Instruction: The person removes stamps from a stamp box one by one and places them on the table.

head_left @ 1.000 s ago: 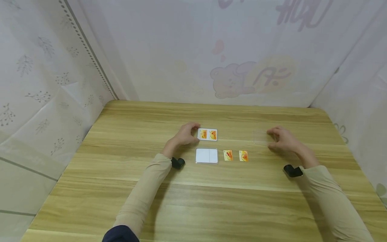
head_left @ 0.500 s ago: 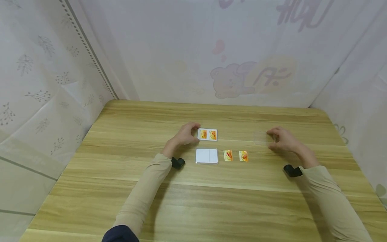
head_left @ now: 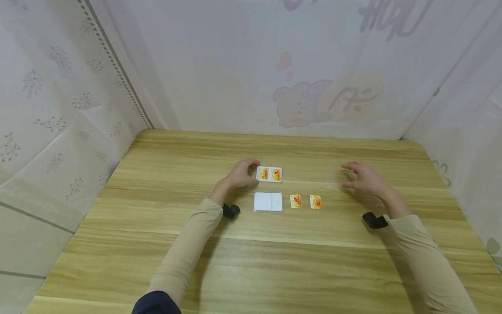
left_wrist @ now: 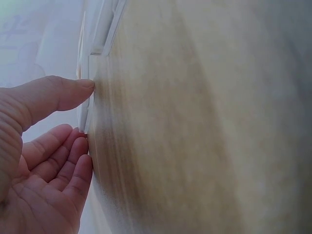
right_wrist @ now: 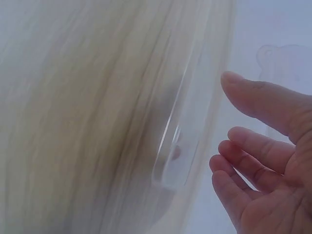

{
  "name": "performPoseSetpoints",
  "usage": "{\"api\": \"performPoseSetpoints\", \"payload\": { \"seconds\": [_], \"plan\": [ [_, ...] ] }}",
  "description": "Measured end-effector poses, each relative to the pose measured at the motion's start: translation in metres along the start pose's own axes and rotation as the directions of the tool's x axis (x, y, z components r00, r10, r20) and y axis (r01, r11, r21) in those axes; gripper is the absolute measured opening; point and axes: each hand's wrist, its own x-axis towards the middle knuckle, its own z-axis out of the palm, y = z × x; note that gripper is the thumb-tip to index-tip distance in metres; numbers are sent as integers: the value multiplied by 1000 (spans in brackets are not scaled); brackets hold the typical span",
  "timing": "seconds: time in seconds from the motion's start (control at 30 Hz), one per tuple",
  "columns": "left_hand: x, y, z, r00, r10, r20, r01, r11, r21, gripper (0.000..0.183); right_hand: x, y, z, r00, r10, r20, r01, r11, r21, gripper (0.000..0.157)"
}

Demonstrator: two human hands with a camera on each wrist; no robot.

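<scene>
My left hand [head_left: 240,174] steadies the left end of a white card case [head_left: 269,175], thumb on its near edge and fingers at its far one. Two small orange picture cards lie in that case. In the left wrist view the thumb and fingertips touch the case's side [left_wrist: 90,105]. At the right, my right hand [head_left: 368,179] hovers with thumb and fingers spread over the right end of a thin clear plastic cover [head_left: 336,178]. The right wrist view shows a gap between these fingers and the clear cover [right_wrist: 183,141], which lies on the table.
A second white case [head_left: 262,202], without cards, lies nearer to me on the wooden table [head_left: 251,270]. To its right are two loose orange picture cards, one [head_left: 296,201] beside the other [head_left: 315,202]. A patterned curtain [head_left: 219,65] hangs behind the table.
My right hand has let go of the clear cover's right edge and moved slightly left over it. The cover stays in place. The left hand and the cases have not moved.
</scene>
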Motion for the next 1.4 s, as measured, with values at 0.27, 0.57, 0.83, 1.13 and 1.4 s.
{"api": "performPoseSetpoints", "payload": {
  "seconds": [0.27,0.57,0.83,1.13,1.4],
  "plan": [
    [0,0,0,1000,-2,2,2,1000,1,62,10,-15,5,999,-34,-36,36,998,51,53],
    [0,-1,1,1000,9,-6,-9,1000,4,61,22,-30,15,996,-65,-54,70,991,113,45],
    [0,-2,1,1000,17,-10,-17,1000,-6,61,36,-41,23,996,-77,-49,84,984,156,46],
    [-1,-1,0,1000,20,-5,-20,1000,-10,62,45,-52,31,996,-74,-45,82,972,220,45],
    [1,-3,1,999,24,-23,-24,1000,11,60,56,-64,38,983,-153,-96,172,957,233,41]
  ]
}}
